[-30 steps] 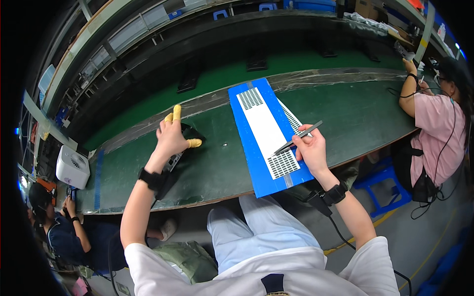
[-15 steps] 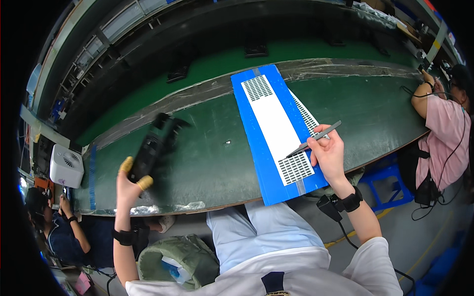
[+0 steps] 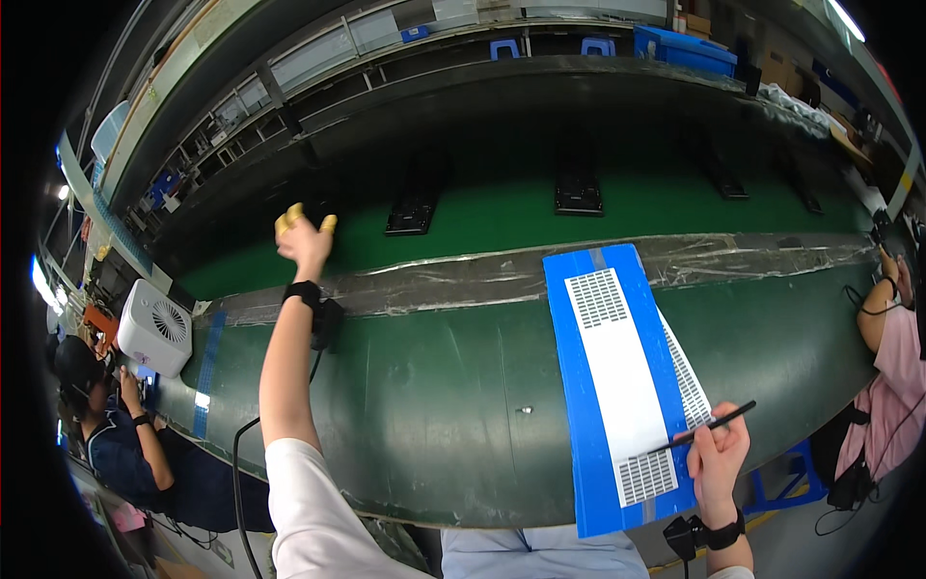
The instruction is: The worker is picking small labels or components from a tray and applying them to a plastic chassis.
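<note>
My right hand (image 3: pixel 719 463), low at the right, pinches a pair of dark tweezers (image 3: pixel 728 417). The tips lie over the lower block of small dark rectangles on a white label sheet (image 3: pixel 627 386). That sheet lies on a long blue board (image 3: pixel 576 425), and a second label sheet (image 3: pixel 687 381) pokes out beyond the board's right side. My left arm is stretched far out at the left. Its hand (image 3: pixel 304 241), with yellow finger cots, is over the green belt with fingers apart. Nothing shows between them against the dark background.
Several flat black devices (image 3: pixel 579 198) lie along the green belt (image 3: pixel 492 217). A grey ledge (image 3: pixel 444 285) separates it from the green bench (image 3: pixel 434 405). A white fan (image 3: pixel 154 328) stands at the left end. One person (image 3: pixel 125 434) sits at left, another (image 3: pixel 887 386) at right.
My left hand has swung from the bench out over the belt; the black device it held no longer shows in it. The view has tilted up. My right hand keeps the tweezers at the sheet.
</note>
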{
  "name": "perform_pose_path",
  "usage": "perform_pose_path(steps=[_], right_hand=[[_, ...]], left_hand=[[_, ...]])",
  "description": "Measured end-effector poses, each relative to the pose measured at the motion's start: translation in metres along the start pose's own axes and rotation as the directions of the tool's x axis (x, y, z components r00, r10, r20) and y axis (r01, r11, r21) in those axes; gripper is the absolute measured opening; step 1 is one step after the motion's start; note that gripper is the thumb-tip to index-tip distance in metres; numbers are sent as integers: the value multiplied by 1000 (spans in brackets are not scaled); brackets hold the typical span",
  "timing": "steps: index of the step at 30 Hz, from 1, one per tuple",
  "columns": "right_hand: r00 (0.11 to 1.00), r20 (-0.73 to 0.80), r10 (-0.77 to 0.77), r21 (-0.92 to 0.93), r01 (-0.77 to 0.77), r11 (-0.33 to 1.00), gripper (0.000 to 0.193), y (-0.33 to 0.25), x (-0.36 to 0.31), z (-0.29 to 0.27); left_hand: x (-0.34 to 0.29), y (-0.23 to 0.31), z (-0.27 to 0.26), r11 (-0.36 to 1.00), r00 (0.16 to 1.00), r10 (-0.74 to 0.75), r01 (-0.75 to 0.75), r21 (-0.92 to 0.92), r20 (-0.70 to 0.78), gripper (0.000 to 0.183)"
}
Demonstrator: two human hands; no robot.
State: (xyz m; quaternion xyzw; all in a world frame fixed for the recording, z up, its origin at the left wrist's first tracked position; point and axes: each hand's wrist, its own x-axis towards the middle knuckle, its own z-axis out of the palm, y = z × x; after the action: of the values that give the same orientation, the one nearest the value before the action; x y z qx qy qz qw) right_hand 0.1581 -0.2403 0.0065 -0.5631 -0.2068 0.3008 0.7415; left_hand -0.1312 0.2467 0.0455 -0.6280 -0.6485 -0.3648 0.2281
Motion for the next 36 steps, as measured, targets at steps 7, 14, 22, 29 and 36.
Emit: perform_pose_path(steps=[7,14,22,29,36], right_hand=[[999,25,-25,32,24,999,23,-1,3,0],[997,43,-66,69,63,996,23,3,5,-2],[988,6,-157,234,151,960,20,11,6,-9],[994,-2,-111,246,109,963,18,-7,3,-9],[971,220,-93,141,63,988,23,-43,-18,50]], left_hand=[[-20,57,-8,718,522,694,-546,-430,496,23],[-94,99,-126,573,544,815,-711,-407,199,12],[-215,132,-265,387,456,833,-79,-919,312,59],[-160,112,-241,360,60,894,-684,-634,444,102],[-161,90,-227,302,41,916,-725,-619,399,79]])
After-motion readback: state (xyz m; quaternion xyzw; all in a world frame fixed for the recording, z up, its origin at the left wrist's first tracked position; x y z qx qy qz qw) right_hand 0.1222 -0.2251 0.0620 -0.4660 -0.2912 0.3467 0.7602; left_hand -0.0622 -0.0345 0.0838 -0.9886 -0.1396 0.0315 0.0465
